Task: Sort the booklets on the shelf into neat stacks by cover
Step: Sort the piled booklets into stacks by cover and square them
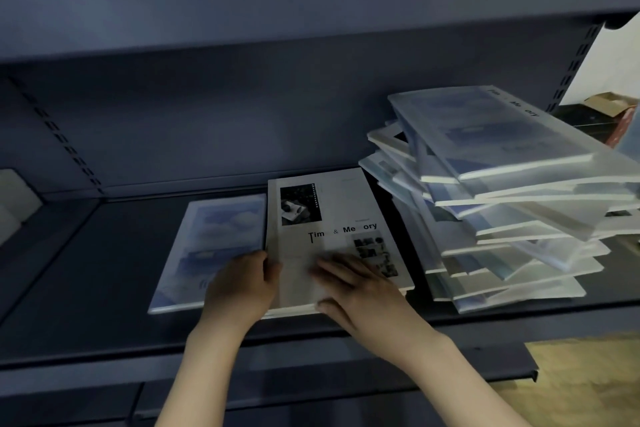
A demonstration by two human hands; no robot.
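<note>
A white booklet [332, 211] with black photos and the title "Time & Memory" lies on top of a low stack at the middle of the dark shelf [104, 274]. My left hand [242, 284] grips its left edge, fingers curled around it. My right hand [360, 291] rests flat on the cover with the thumb at the front edge. Left of it lies a blue sky-cover booklet [214, 239], partly under my left hand. At the right stands a tall, crooked pile of mixed booklets [502, 204], fanned out at different angles.
The upper shelf [277, 10] hangs low overhead. A perforated upright [571, 69] stands behind the pile. Pale objects [14, 204] sit at the far left. A cardboard box [609, 104] shows beyond the shelf at the right, wooden floor [588, 385] below.
</note>
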